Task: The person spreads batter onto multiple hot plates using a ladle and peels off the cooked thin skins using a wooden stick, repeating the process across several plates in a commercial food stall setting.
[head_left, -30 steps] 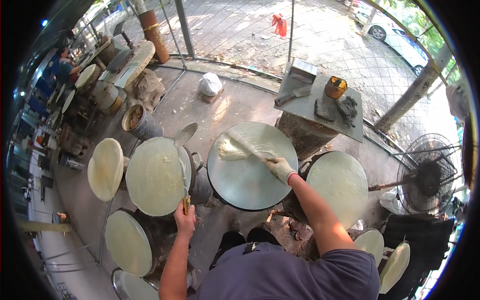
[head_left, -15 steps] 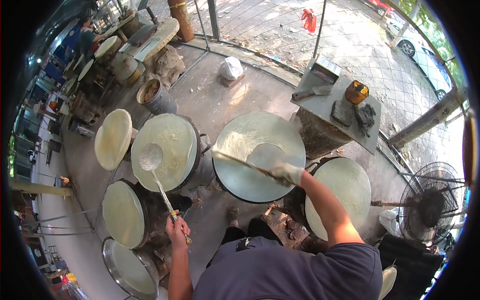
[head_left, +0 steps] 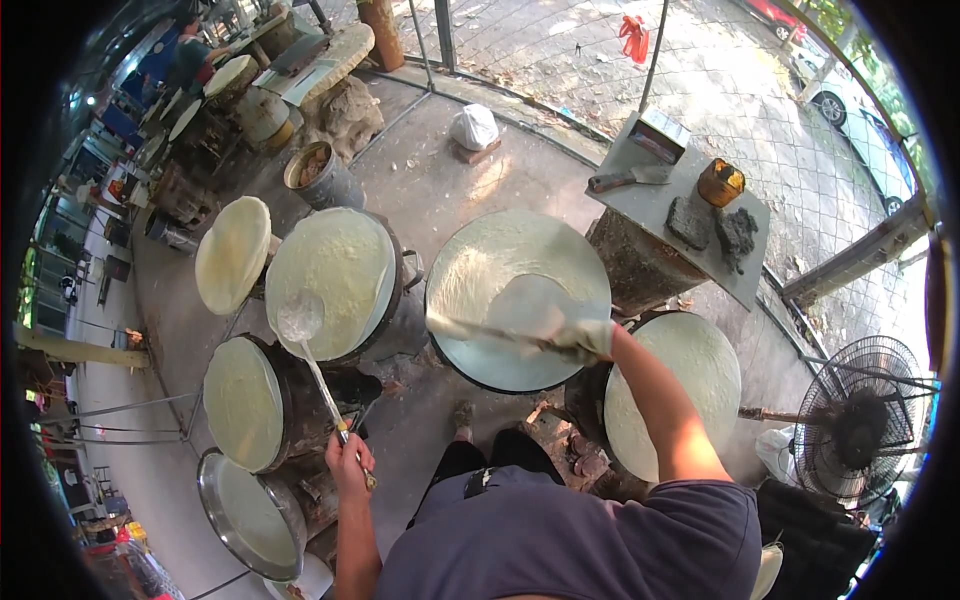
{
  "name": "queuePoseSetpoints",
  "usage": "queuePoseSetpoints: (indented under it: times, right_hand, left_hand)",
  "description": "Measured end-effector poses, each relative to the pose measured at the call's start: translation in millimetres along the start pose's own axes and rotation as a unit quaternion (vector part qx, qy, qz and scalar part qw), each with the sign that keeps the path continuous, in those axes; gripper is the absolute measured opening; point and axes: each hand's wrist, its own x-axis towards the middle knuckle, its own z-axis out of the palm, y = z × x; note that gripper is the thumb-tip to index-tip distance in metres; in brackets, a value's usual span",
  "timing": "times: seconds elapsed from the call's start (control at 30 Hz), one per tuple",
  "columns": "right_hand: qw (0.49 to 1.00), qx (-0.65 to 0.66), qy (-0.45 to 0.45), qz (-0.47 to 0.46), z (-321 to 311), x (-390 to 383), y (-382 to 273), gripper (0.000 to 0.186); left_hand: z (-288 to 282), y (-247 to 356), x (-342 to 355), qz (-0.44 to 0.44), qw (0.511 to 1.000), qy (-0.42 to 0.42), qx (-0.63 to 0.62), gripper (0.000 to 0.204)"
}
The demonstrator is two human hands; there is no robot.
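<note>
My left hand [head_left: 350,465] is closed on the yellow-tipped handle of a long metal ladle [head_left: 322,380], whose pale, batter-coated bowl [head_left: 300,318] hangs over the batter-covered left griddle [head_left: 340,250]. My gloved right hand [head_left: 590,340], blurred, grips a long flat spreader [head_left: 470,328] across the middle round griddle [head_left: 530,370]. Creamy batter [head_left: 465,265] is spread in a band round part of that surface, with a smoother bluish area inside it. The right griddle [head_left: 670,400] beside my arm has a pale coating.
Coated discs [head_left: 230,255] and pans [head_left: 250,510] stand at left. Ahead are a bucket [head_left: 322,180], a white bag [head_left: 474,125] and a stand [head_left: 628,205] with a scraper and tin. A fan [head_left: 855,420] is at right; a person [head_left: 185,55] works far back; wire fencing borders the area.
The ladle bowl has swung down from the top of the left griddle onto its lower left. The spreader has turned toward horizontal, and the batter is spread wider. The view has shifted.
</note>
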Motion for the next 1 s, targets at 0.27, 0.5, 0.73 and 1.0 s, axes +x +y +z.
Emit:
queuePoseSetpoints:
  times: [0.27,0.5,0.73,1.0]
  right_hand:
    - [0.953,0.086,0.252,-0.146,-35.1,0.5,-6.2,0.029]
    - [0.996,-0.023,0.081,-0.024,-25.8,7.9,24.4,0.024]
    - [0.988,-0.045,0.149,0.006,-5.8,4.0,30.6,0.024]
    - [0.933,0.111,0.317,-0.128,39.5,-30.4,82.5,0.033]
  left_hand:
    - [11.4,-12.1,-14.9,-0.022,1.0,-0.015,-0.004,0.027]
    - [9.5,-15.3,-38.4,-0.016,0.999,-0.028,-0.016,0.028]
    - [-4.1,-22.8,-54.1,-0.035,0.999,-0.027,-0.033,0.028]
    - [-42.2,-10.2,-39.2,-0.058,0.992,-0.091,-0.061,0.027]
